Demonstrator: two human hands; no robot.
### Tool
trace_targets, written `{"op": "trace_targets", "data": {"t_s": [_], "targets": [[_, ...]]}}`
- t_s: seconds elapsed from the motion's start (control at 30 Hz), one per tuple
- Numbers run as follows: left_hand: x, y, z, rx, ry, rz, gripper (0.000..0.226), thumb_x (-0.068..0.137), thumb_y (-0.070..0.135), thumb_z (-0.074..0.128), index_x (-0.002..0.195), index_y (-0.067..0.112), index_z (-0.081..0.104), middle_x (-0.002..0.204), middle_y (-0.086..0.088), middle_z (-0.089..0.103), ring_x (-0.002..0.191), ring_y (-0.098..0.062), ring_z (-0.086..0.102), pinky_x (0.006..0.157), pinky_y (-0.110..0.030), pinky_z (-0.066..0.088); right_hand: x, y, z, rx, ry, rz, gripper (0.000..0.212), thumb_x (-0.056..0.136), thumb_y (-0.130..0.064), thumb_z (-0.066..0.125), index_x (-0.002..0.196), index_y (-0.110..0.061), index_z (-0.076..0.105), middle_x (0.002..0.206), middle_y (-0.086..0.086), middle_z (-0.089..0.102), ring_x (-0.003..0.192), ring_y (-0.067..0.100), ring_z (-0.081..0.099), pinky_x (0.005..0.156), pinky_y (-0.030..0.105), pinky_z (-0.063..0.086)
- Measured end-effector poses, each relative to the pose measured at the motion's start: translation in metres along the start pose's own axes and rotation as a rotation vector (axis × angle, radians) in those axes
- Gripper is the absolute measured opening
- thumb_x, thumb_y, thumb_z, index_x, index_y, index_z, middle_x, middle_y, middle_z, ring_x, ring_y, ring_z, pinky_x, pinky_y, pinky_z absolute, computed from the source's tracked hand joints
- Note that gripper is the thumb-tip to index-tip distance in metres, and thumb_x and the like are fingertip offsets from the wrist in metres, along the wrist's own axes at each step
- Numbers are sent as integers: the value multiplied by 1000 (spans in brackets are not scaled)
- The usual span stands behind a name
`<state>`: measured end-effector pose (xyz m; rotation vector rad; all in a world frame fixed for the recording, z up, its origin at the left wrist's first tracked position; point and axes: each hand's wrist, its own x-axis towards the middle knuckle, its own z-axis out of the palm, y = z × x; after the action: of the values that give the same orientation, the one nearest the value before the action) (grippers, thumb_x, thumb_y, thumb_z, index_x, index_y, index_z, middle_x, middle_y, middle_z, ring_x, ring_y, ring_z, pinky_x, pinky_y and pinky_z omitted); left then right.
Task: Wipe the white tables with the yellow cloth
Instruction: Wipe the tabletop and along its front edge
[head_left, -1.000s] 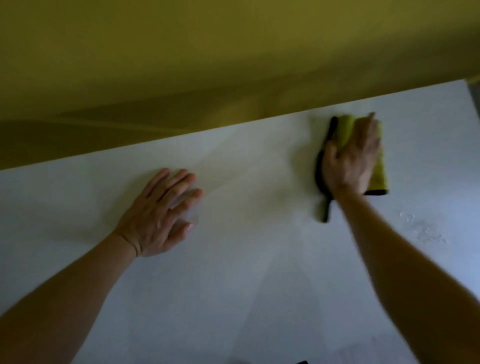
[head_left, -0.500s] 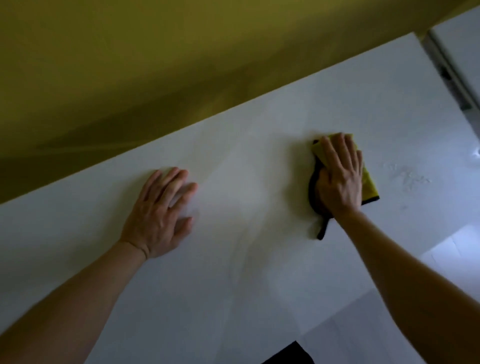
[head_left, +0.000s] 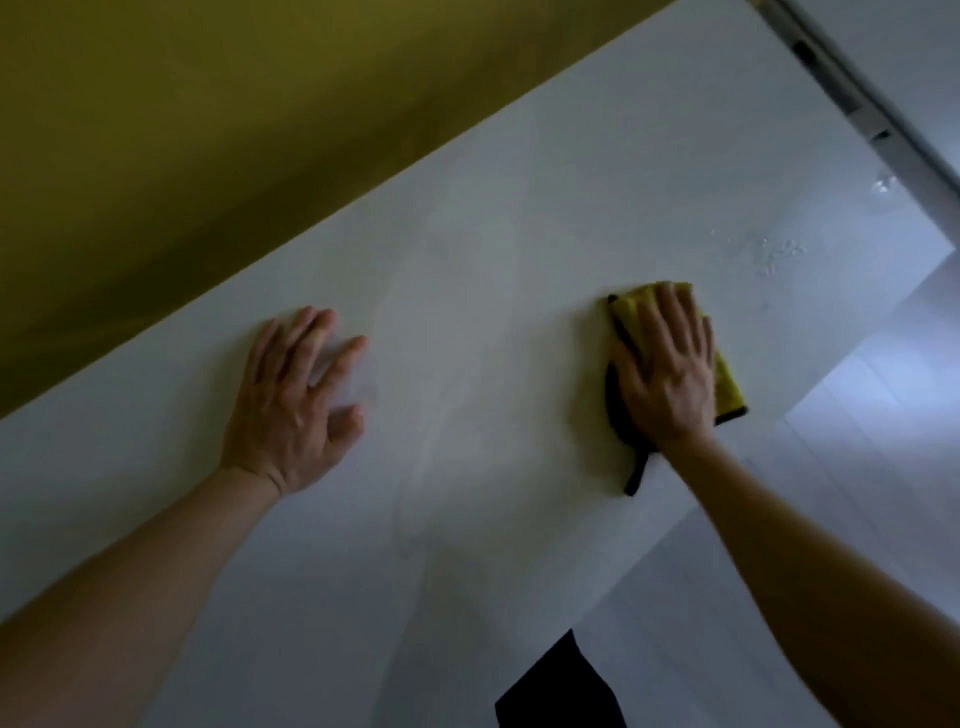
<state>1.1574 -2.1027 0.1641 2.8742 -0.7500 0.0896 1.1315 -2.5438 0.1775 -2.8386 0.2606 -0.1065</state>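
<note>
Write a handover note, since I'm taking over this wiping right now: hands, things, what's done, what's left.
Left hand: open, flat on the white table, holding nothing.
Right hand: straight fingers pressing the yellow cloth flat on the same table.
Done: faint wipe streaks between the hands suggest that stretch is wiped.
Left: water droplets just beyond the cloth, then the neighbouring white surface at far right, likely the next table.
</note>
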Motion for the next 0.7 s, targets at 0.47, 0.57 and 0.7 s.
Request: {"op": "trace_targets", "data": {"t_s": [0.47,0.57,0.7], "targets": [[-1,1,-5,40,-51,58,72,102,62,40,166,30,43,178,-11,27,163,-38,27,127,-67,21,-78,-42,17,-16,-138,-252,74,96,-51,58,165,-25,44,180,6,21,169,30,6,127,73,12],[-2,3,-7,60,-72,68,73,101,61,41,165,26,46,175,-16,31,161,-42,29,127,-68,21,-40,43,-11,-144,-43,230,80,96,-62,45,168,-29,33,182,-2,8,169,27,-5,127,76,1],[10,7,-8,81,-59,99,75,100,62,45,149,8,62,159,-26,46,151,-48,42,124,-68,25,-61,-17,5,-103,6,322,78,98,-56,45,168,-22,36,182,8,6,168,36,-7,130,69,7]]}}
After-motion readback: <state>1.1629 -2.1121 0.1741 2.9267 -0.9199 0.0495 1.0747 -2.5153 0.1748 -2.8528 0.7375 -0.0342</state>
